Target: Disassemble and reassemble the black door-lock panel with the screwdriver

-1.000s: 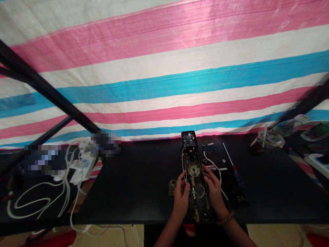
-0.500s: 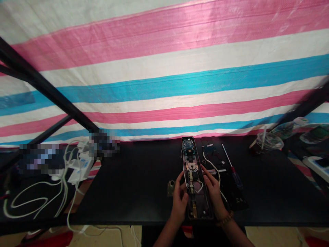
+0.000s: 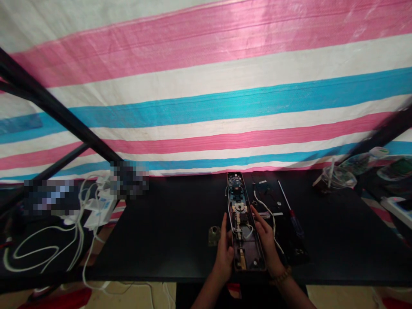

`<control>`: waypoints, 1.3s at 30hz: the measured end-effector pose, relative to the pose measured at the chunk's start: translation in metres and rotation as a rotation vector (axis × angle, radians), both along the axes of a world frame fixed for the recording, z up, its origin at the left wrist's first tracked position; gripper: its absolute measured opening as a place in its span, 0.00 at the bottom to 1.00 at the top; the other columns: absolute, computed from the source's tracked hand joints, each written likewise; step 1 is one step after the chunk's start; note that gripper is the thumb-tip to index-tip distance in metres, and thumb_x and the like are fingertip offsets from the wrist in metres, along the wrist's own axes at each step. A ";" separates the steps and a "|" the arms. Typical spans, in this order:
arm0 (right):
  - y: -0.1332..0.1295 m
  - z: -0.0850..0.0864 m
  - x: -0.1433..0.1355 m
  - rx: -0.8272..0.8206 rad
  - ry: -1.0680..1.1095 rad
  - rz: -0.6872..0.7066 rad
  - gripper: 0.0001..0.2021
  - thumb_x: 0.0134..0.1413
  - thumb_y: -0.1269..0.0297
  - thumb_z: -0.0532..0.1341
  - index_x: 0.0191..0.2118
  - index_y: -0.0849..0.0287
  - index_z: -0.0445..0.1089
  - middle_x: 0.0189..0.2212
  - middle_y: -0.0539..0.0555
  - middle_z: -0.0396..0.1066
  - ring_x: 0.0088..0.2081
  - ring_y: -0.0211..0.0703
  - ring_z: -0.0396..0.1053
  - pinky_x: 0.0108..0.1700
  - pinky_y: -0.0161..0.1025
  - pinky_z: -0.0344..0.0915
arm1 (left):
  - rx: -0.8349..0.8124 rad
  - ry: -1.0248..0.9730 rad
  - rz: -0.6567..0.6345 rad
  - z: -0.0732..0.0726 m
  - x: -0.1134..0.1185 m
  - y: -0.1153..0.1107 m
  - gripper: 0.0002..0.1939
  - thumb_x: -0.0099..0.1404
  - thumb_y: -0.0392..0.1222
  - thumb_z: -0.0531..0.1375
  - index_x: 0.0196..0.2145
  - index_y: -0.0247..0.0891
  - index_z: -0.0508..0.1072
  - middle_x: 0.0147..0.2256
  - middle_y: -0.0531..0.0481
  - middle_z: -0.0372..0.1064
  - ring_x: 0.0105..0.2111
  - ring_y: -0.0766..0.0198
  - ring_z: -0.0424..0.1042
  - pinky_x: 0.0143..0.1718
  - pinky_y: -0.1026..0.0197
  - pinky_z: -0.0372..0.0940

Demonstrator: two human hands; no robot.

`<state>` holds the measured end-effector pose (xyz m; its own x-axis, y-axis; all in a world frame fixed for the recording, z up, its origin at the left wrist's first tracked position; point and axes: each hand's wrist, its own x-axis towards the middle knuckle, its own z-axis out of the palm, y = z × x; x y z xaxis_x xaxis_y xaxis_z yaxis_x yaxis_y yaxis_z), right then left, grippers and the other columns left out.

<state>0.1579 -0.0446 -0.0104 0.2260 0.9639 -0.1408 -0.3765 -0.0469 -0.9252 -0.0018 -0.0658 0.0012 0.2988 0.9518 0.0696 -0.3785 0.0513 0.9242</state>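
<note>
A long, narrow open housing [image 3: 254, 244], which looks like an electronic door lock panel, lies lengthwise before me with its inside facing up. Inside it are a circuit board [image 3: 236, 181] at the far end, a round metal hub [image 3: 240, 208] near the middle and a white wire. My left hand [image 3: 224, 253] grips its left side, and my right hand [image 3: 265, 237], with a beaded bracelet [image 3: 283, 275] at the wrist, grips its right side. Some fingertips are hidden by the housing. A small metal plate [image 3: 214, 236] lies just left of my left hand.
Right of the housing lie a white cable [image 3: 268, 207], a screwdriver [image 3: 292, 212] and a dark flat panel [image 3: 291, 244]. A lidded cup with a straw [image 3: 333, 178] stands farther right. White cords [image 3: 79, 231] tangle at the left; a striped sheet [image 3: 206, 103] hangs behind the black table [image 3: 161, 231].
The housing has shifted slightly toward the left in my hands, and its near end sits a little higher in view. Both hands keep their hold on its sides.
</note>
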 end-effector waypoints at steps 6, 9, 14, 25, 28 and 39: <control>0.002 0.006 -0.001 0.057 0.039 0.040 0.29 0.55 0.54 0.66 0.62 0.53 0.68 0.54 0.58 0.75 0.52 0.54 0.75 0.51 0.46 0.72 | -0.030 0.010 0.037 -0.001 -0.001 0.003 0.48 0.65 0.66 0.57 0.72 0.39 0.47 0.67 0.36 0.55 0.66 0.44 0.57 0.64 0.49 0.57; 0.000 0.007 -0.002 0.080 0.065 0.076 0.29 0.55 0.59 0.64 0.63 0.50 0.65 0.56 0.56 0.74 0.54 0.53 0.74 0.54 0.46 0.71 | -0.056 0.058 0.077 -0.007 -0.001 0.005 0.44 0.65 0.63 0.59 0.70 0.37 0.53 0.65 0.36 0.60 0.64 0.44 0.61 0.63 0.49 0.60; -0.005 0.002 -0.003 0.059 0.027 0.081 0.31 0.54 0.66 0.59 0.65 0.48 0.63 0.63 0.52 0.66 0.62 0.51 0.66 0.62 0.48 0.65 | -0.127 0.105 0.155 -0.007 0.000 0.007 0.37 0.67 0.59 0.59 0.67 0.38 0.59 0.65 0.37 0.61 0.62 0.45 0.64 0.60 0.50 0.64; -0.003 -0.009 -0.006 0.045 -0.111 -0.013 0.27 0.59 0.63 0.58 0.64 0.51 0.65 0.63 0.52 0.66 0.63 0.48 0.65 0.64 0.47 0.63 | -0.156 0.193 0.186 -0.004 0.005 0.010 0.31 0.67 0.52 0.61 0.64 0.42 0.60 0.54 0.40 0.73 0.52 0.52 0.74 0.55 0.50 0.66; -0.002 -0.009 -0.008 0.045 -0.163 -0.077 0.25 0.61 0.58 0.60 0.63 0.51 0.67 0.62 0.54 0.68 0.61 0.49 0.67 0.62 0.46 0.65 | -0.135 0.249 0.210 -0.006 0.006 0.011 0.30 0.67 0.50 0.60 0.63 0.42 0.60 0.54 0.40 0.72 0.52 0.53 0.73 0.55 0.51 0.66; -0.002 -0.007 -0.010 0.044 -0.169 -0.095 0.25 0.61 0.55 0.61 0.62 0.51 0.68 0.62 0.55 0.68 0.60 0.50 0.67 0.62 0.48 0.65 | -0.055 0.281 0.227 -0.012 0.005 0.011 0.27 0.69 0.48 0.59 0.63 0.40 0.62 0.58 0.39 0.68 0.56 0.52 0.70 0.59 0.49 0.63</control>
